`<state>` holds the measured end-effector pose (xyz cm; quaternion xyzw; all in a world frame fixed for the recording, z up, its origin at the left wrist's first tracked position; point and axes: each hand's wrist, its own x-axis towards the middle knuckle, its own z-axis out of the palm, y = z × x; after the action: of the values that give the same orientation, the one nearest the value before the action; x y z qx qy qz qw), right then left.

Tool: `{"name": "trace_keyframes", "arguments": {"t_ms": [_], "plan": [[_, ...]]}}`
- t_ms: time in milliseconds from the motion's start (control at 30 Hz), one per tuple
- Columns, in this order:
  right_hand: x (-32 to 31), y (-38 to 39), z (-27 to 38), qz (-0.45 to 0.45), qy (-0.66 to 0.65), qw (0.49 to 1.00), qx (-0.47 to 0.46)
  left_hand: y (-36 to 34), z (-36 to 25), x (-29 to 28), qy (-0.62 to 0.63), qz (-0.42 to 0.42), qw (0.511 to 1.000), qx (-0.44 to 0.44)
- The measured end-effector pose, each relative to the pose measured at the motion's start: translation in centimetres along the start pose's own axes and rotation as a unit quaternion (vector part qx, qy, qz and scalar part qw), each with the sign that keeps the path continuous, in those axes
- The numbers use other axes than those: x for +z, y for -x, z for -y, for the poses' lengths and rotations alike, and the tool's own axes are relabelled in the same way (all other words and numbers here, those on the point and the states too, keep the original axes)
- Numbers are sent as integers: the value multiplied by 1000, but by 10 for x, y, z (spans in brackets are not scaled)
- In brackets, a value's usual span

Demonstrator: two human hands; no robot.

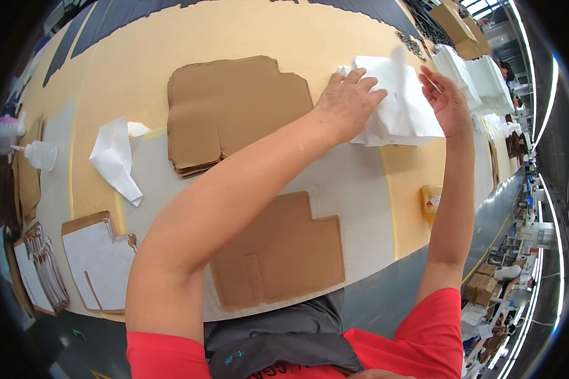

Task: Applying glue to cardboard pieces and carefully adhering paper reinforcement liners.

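My left hand reaches across the table and rests on a pile of white sheets, its fingers apart. To the right of that pile my right hand is raised with its fingers curled. A thin pale edge shows between those fingers; whether it belongs to a sheet or is a separate piece, I cannot tell. Part of the top sheet is smeared by motion. Left of the pile lies a stack of brown cut panels with a stepped corner. One brown panel lies flat nearer to me, partly behind my left forearm.
A crumpled white sheet and a squeeze bottle are at the left. White-faced panels lie at the near left. A yellow container stands under my right forearm. More white stacks and dark strips occupy the far side.
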<state>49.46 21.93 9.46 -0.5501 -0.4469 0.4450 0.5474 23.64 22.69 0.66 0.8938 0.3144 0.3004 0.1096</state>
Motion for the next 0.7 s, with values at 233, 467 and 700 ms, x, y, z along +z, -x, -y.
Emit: {"name": "trace_keyframes", "arguments": {"t_ms": [233,467,700], "plan": [[1,25,-11,-36,103,993,48,0,-1,1,-102,49,993,45],[102,8,-2,21,603,795,-64,-10,-13,-9,-177,101,979,33],[90,-17,2,69,675,731,-78,-8,-12,-4,-189,115,975,24]]}}
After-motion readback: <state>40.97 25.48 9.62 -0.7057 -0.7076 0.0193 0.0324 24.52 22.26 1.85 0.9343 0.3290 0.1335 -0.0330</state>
